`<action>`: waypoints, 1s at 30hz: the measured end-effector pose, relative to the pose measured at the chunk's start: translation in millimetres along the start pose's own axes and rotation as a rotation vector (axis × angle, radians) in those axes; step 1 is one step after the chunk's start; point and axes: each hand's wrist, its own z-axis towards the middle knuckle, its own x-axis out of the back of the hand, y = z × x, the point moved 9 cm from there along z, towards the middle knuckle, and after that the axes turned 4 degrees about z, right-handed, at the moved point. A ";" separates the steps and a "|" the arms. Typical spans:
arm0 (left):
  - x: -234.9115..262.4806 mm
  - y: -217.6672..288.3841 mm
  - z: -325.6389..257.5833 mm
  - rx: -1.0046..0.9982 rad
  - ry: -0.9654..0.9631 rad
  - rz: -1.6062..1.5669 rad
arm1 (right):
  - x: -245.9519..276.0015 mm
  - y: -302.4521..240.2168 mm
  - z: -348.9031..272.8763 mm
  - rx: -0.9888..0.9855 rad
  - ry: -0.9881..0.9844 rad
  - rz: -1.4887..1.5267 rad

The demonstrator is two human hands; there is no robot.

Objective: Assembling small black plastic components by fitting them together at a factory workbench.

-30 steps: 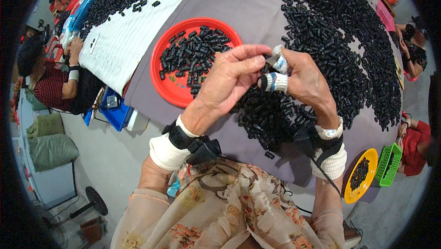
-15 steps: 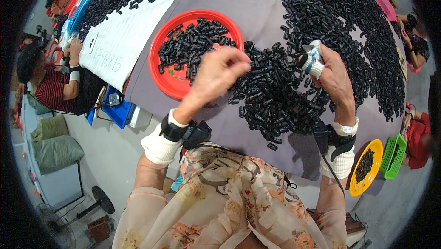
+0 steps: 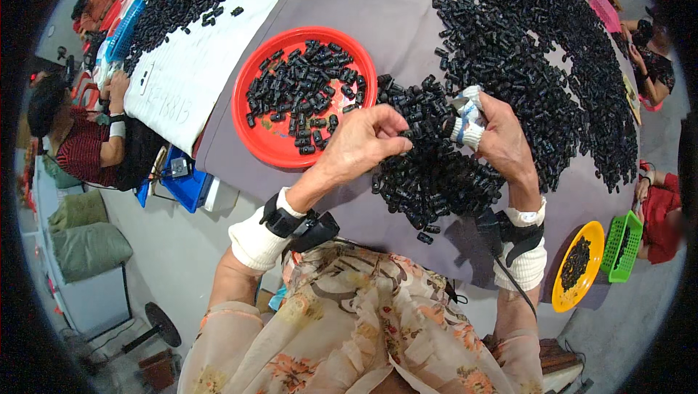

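My left hand (image 3: 361, 143) is at the left edge of a heap of small black plastic parts (image 3: 429, 183), thumb and fingertips curled together. Whatever lies between them blends into the dark heap. Over the same heap, my right hand (image 3: 507, 139) is closed, with white cloth covers (image 3: 469, 121) on its thumb and finger. A small black part (image 3: 449, 127) sticks out from these covers, pointing toward my left hand. Just left of my left hand stands a round red tray (image 3: 243, 129), holding many loose black parts (image 3: 294, 81).
A larger spread of black parts (image 3: 509, 52) covers the table's right side. A yellow plate (image 3: 595, 252) and a green basket (image 3: 631, 259) are at the right edge. One person (image 3: 91, 136) sits at the left, others at the right. A standing fan (image 3: 161, 325) is lower left.
My left hand has moved right and down, from beside the tray's edge to the heap. My right hand has come left, so the two hands are closer together.
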 end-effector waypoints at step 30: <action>11.0 83.8 -5.6 -0.235 0.013 -0.620 | 13.2 -56.3 -5.1 0.244 0.128 0.380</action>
